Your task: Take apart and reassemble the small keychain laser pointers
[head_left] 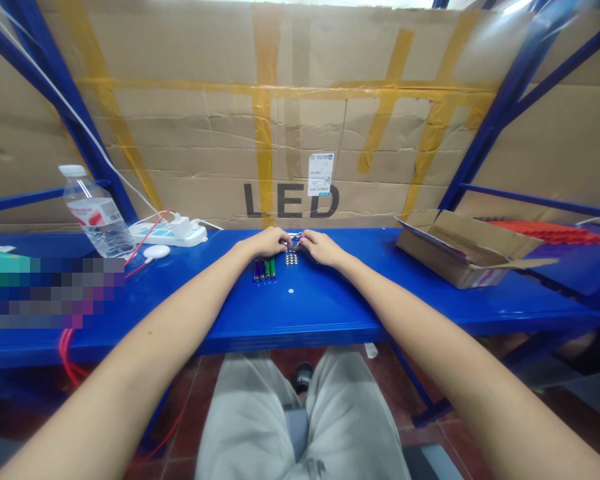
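where the cardboard rises: a brown cardboard wall point(205, 147) with yellow tape, large black letters reading "led" and a white paper label point(321, 175)
blue worktop: the worktop point(340, 307) runs across the view in front of the cardboard, between blue metal uprights point(500, 113)
legs: pale grey trousers point(250, 420), knees at the worktop's near edge
carton: an open brown carton point(455, 257) on the right side of the worktop, flaps spread, a red sheet point(550, 231) behind it
bottle: a clear bottle point(100, 220) with a white cap, on the left side
power strip: a white power strip point(197, 235) just beside the bottle, a plug in it
left hand: the left hand point(271, 241) has its fingers bent inward; too small to tell whether they grip
right hand: the right hand point(322, 247) faces it, thumb and fingers drawn close together; its grip cannot be told either
cylinders: purple and green cylinders point(265, 269) side by side, on the near side of the left hand
silver pieces: small round pieces point(291, 258) in short rows, just in front of the gap between the hands
shiny bit: a small metallic part point(295, 235) between both sets of fingertips, details blurred
white dot: a pale spot point(291, 291) nearer the worktop's front edge
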A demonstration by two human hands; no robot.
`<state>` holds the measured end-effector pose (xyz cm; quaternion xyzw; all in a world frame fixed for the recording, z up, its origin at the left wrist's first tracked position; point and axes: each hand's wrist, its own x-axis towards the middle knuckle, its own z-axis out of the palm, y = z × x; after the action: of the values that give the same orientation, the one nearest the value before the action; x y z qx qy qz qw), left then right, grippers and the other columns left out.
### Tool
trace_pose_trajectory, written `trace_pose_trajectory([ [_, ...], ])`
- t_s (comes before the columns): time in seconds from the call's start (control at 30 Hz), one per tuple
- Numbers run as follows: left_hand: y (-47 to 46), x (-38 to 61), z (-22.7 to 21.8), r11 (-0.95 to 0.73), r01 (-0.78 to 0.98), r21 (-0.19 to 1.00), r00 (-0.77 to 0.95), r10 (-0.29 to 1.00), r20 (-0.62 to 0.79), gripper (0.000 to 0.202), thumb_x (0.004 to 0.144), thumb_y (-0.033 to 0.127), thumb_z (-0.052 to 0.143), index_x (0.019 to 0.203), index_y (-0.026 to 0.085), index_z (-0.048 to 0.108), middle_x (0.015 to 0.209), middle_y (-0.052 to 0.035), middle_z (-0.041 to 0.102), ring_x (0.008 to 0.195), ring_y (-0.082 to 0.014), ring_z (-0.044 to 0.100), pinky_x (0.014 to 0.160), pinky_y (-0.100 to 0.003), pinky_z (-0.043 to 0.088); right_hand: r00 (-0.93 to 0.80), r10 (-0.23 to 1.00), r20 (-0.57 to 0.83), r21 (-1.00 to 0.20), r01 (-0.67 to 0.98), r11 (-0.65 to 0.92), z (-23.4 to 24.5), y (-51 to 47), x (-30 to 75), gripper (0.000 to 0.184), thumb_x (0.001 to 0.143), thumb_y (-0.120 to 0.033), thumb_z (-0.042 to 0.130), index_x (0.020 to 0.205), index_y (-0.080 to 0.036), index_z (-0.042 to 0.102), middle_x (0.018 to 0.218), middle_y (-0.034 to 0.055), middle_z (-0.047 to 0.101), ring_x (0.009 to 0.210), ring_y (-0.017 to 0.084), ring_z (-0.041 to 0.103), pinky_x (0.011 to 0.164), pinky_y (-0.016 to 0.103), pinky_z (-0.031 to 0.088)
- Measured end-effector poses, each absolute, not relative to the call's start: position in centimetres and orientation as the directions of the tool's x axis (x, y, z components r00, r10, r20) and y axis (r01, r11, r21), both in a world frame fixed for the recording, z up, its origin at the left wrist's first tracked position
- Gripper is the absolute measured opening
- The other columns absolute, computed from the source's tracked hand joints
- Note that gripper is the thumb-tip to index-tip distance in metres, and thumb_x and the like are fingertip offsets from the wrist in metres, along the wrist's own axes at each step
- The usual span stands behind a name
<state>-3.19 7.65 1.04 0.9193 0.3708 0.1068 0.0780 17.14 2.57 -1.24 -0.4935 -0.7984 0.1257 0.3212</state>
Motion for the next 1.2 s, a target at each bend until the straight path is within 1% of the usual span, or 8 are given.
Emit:
trace_pose_trajectory([
  [0.17, 7.5, -3.1, 1.1, -0.726, 0.647, 0.232, 0.719, 0.682, 0.134, 0.022, 0.079, 0.022, 0.057, 0.093, 0.020, 0.075, 0.083, -0.0021, 0.072, 0.076, -0.0154, 0.063, 0.068, -0.023, 0.042, -0.302, 0.870, 0.389, -0.515, 0.712, 0.477, -1.2, 2.5, 17.2, 0.023, 0.098, -0.027, 0.043, 0.080, -0.019, 0.056, 0.090, 0.0054, 0.071, 0.081, 0.018, 0.059, 0.072, 0.027, 0.039],
  [0.47, 7.2, -3.1, 1.3, -0.737, 0.638, 0.222, 0.734, 0.670, 0.113, 0.022, 0.079, 0.020, 0.057, 0.093, 0.020, 0.074, 0.084, -0.0017, 0.072, 0.076, -0.0157, 0.063, 0.068, -0.023, 0.042, -0.313, 0.868, 0.386, -0.555, 0.673, 0.490, -1.2, 2.4, 17.6, 0.024, 0.097, -0.030, 0.044, 0.078, -0.020, 0.053, 0.088, 0.0050, 0.073, 0.083, 0.018, 0.061, 0.077, 0.028, 0.041],
  [0.8, 6.9, -3.2, 1.4, -0.741, 0.634, 0.222, 0.736, 0.666, 0.123, 0.025, 0.078, 0.019, 0.056, 0.094, 0.021, 0.074, 0.083, -0.0023, 0.072, 0.076, -0.0169, 0.063, 0.068, -0.024, 0.042, -0.333, 0.871, 0.360, -0.584, 0.648, 0.489, -0.9, 1.9, 17.4, 0.023, 0.097, -0.028, 0.043, 0.081, -0.019, 0.055, 0.098, 0.0058, 0.076, 0.083, 0.018, 0.061, 0.079, 0.029, 0.042],
  [0.97, 6.9, -3.3, 1.3, -0.742, 0.628, 0.234, 0.735, 0.664, 0.135, 0.024, 0.077, 0.019, 0.056, 0.092, 0.021, 0.075, 0.081, -0.0020, 0.072, 0.075, -0.0174, 0.063, 0.068, -0.024, 0.042, -0.324, 0.872, 0.368, -0.586, 0.647, 0.487, -1.0, 1.9, 17.4, 0.023, 0.097, -0.030, 0.044, 0.080, -0.019, 0.056, 0.094, 0.0060, 0.075, 0.085, 0.019, 0.062, 0.079, 0.029, 0.042],
  [1.07, 6.6, -3.5, 1.5, -0.732, 0.634, 0.249, 0.709, 0.679, 0.189, 0.025, 0.078, 0.021, 0.057, 0.095, 0.021, 0.076, 0.083, -0.0030, 0.073, 0.078, -0.0185, 0.064, 0.070, -0.026, 0.043, -0.306, 0.862, 0.405, -0.611, 0.610, 0.504, -0.9, 1.9, 17.5, 0.022, 0.095, -0.030, 0.045, 0.080, -0.019, 0.056, 0.093, 0.0064, 0.075, 0.085, 0.019, 0.063, 0.078, 0.029, 0.043],
  [1.13, 6.1, -3.4, 1.8, -0.725, 0.632, 0.272, 0.671, 0.688, 0.277, 0.027, 0.080, 0.024, 0.057, 0.099, 0.020, 0.075, 0.088, -0.0041, 0.073, 0.081, -0.0190, 0.064, 0.072, -0.027, 0.045, -0.281, 0.861, 0.425, -0.664, 0.550, 0.507, -0.8, 1.8, 17.4, 0.021, 0.094, -0.030, 0.047, 0.080, -0.018, 0.056, 0.090, 0.0064, 0.075, 0.083, 0.018, 0.063, 0.078, 0.029, 0.044],
  [1.2, 5.4, -3.0, 2.0, -0.738, 0.593, 0.321, 0.641, 0.675, 0.366, 0.028, 0.080, 0.028, 0.060, 0.102, 0.020, 0.074, 0.090, -0.0042, 0.073, 0.082, -0.0188, 0.064, 0.073, -0.027, 0.045, -0.249, 0.871, 0.423, -0.730, 0.476, 0.491, -0.5, 1.6, 17.3, 0.019, 0.092, -0.029, 0.050, 0.078, -0.018, 0.057, 0.086, 0.0057, 0.075, 0.079, 0.018, 0.063, 0.077, 0.029, 0.045],
])
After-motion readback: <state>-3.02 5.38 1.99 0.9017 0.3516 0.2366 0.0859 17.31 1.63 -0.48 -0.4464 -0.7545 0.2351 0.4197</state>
